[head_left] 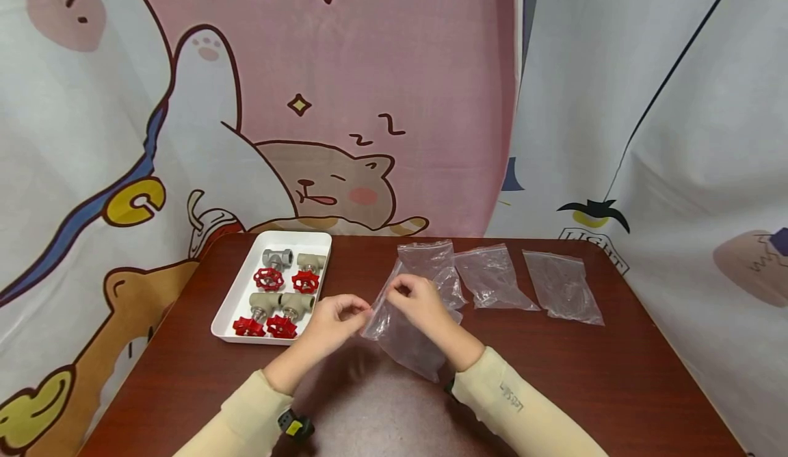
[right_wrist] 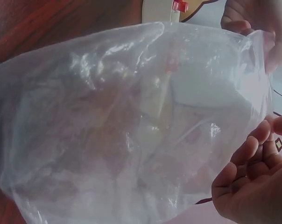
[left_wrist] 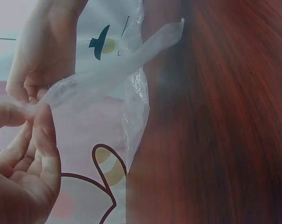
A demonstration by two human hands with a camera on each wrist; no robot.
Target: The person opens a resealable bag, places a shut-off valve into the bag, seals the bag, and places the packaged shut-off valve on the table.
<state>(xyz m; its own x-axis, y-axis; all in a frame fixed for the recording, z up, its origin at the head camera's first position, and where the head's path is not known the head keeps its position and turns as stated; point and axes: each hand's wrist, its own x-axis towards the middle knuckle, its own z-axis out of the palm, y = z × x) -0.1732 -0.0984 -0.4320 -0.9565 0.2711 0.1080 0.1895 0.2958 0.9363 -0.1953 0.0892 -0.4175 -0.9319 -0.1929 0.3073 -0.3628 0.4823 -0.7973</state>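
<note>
A clear plastic zip bag [head_left: 409,347] hangs between both hands above the table. The left hand [head_left: 332,321] pinches one end of its top edge between thumb and fingers. At the other end of that edge, the right hand [head_left: 425,306] pinches the plastic. In the right wrist view the bag [right_wrist: 108,126] spreads wide, with nothing visible inside it. Left of the hands, a white tray [head_left: 224,320] holds several valves with red handwheels [head_left: 282,327]; one has a grey metal body [head_left: 278,258], the others beige bodies.
Three more clear bags lie at the back of the brown table [head_left: 529,375]: one partly behind the held bag [head_left: 427,255], a middle bag [head_left: 492,279] and a right-hand bag [head_left: 563,286]. A printed cloth [head_left: 394,46] hangs behind the table.
</note>
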